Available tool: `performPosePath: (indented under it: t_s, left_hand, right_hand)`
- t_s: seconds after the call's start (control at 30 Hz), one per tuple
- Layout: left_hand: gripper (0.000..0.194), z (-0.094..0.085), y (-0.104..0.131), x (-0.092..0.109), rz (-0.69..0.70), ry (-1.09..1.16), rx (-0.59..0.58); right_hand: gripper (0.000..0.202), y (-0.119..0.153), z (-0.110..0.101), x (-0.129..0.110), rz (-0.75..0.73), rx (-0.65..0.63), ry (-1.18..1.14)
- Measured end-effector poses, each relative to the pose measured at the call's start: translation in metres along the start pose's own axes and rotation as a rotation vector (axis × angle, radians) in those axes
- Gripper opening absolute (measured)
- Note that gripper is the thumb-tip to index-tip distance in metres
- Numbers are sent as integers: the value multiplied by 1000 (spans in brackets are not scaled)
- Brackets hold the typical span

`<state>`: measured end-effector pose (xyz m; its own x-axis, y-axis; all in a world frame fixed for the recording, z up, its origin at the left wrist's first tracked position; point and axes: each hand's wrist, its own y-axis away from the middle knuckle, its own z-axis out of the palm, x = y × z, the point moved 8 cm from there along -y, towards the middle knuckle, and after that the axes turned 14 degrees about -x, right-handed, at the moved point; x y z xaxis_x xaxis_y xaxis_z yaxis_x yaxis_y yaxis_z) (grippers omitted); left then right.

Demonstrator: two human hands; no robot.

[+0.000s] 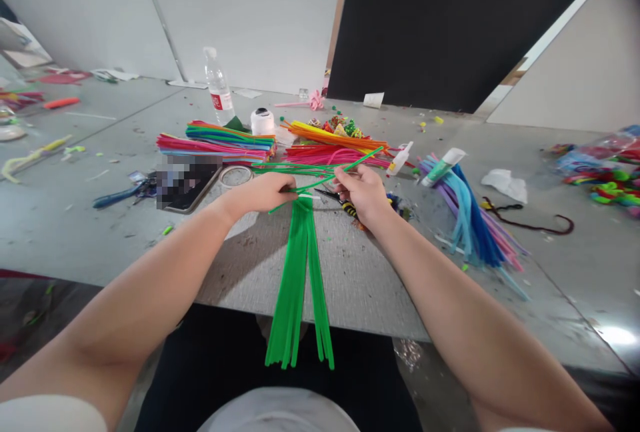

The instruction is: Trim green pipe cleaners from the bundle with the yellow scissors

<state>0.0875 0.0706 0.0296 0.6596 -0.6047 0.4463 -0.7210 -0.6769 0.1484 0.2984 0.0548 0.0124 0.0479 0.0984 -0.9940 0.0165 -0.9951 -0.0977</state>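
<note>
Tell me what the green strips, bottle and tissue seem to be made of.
Green strips: probably matte fibre, since they show even colour without shine; any wire core is hidden.
Bottle: likely clear, glossy plastic; the pale panel shows through it.
Tissue: apparently thin matte paper, white and crumpled, though cloth is possible.

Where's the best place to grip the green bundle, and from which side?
Probably grip the green bundle near its lower ends, from the near side: they reach past the table's edge, likely leaving room beneath. Gather both parts, since it fans apart.
</note>
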Motion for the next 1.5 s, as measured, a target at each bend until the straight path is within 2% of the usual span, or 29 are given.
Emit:
performPosePath:
  t_s: [0.1,0.2,0.27,0.4,0.5,0.6,0.73,0.97,1.07,1.1,1.17,1.23,1.3,1.37,1.5]
  left_hand:
    - [24,3,-1,2,37,172,-42]
    - [20,10,-3,10,97,495,-56]
    - [18,6,-3,15,144,724,57]
    - [18,-8,5,10,207,1182,411]
    - [24,-9,7,13,246,1420,505]
    - [26,-9,9,22,292,1514,534]
    - [24,-1,11,29,281,1586,533]
    - [21,1,11,27,261,1592,536]
    - [23,-3,11,24,266,1642,557]
    - [23,-5,12,23,268,1662,570]
    - [23,-9,14,21,272,1699,592]
    - [19,-14,15,21,286,1730,598]
    - [19,-18,17,21,300,1747,595]
    - [23,-20,18,21,304,1762,591]
    - [26,-19,17,20,291,1741,531]
  right_hand:
    - [38,2,13,0,-29,-72,37]
    - [38,7,30,-2,-71,-141,82]
    - [36,13,44,-6,-128,-181,138]
    - [30,27,74,-9,-164,-254,287]
    - [30,35,93,-8,-144,-333,312]
    - [29,40,98,-13,-164,-312,276]
    - [24,46,94,-20,-172,-237,277]
    - [23,51,96,-31,-218,-266,407]
    - [21,48,87,-42,-253,-401,664]
    - [20,46,78,-46,-250,-419,807]
    - [25,38,44,-51,-188,-313,1121]
    - [46,28,2,-44,44,-228,1357]
    - [68,21,-33,-26,324,-246,1481]
    - [71,16,-46,-15,383,-333,1533]
    - [60,8,-48,-9,342,-433,1579]
